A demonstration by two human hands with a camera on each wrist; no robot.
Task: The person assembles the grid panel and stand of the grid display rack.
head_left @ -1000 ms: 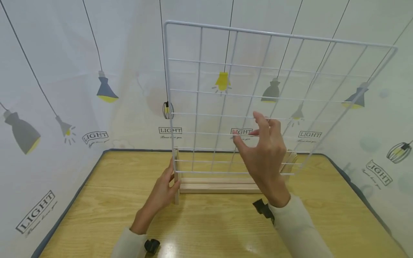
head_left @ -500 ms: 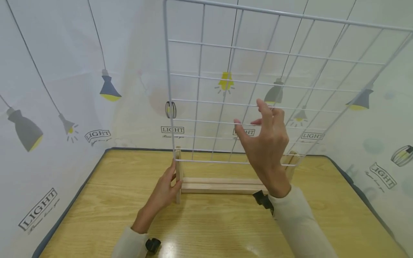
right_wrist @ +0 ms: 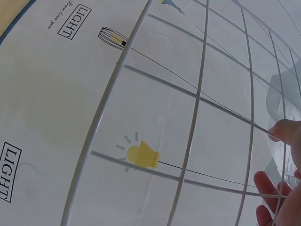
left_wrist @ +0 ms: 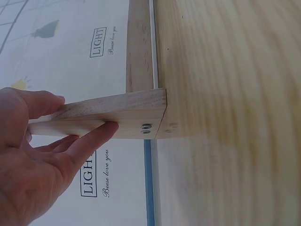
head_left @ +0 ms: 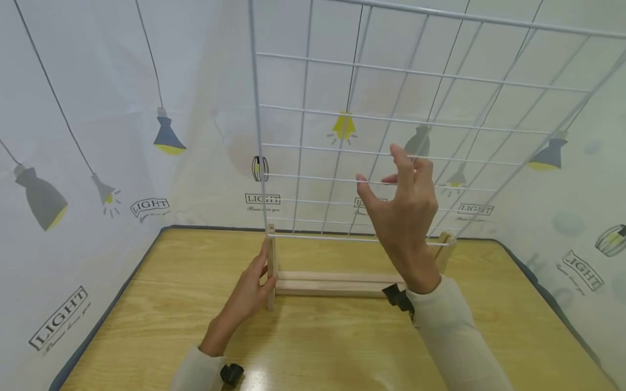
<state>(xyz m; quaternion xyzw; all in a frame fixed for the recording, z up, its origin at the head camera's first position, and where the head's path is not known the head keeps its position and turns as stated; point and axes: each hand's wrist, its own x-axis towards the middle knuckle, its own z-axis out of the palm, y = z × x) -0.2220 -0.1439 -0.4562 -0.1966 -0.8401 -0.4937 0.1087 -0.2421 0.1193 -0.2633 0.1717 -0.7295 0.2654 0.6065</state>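
A white wire grid panel [head_left: 258, 108] stands raised and tilted above a wooden stand [head_left: 337, 287]. My right hand [head_left: 408, 217] grips it at its middle, thumb and curled fingers around the wires; the right wrist view shows some fingertips [right_wrist: 265, 183] among the bars. Along the bottom, the grid's lower edge overlaps the tops of both uprights in the head view. My left hand [head_left: 248, 288] holds the stand's left upright [left_wrist: 136, 104] between thumb and fingers. Two screw heads [left_wrist: 146, 126] show low on that upright. The right upright [head_left: 444, 251] is partly behind my right forearm.
The stand rests on a wood-grain table [head_left: 313, 342] with a dark edge. White sheets [head_left: 205, 163] printed with lamps and lettering enclose the back and both sides. Black wrist devices [head_left: 232, 374] are worn at both cuffs.
The grid has risen, its lower edge now higher against the uprights and its top bar partly out of the head view. My right hand rose with it; my left hand stayed on the upright.
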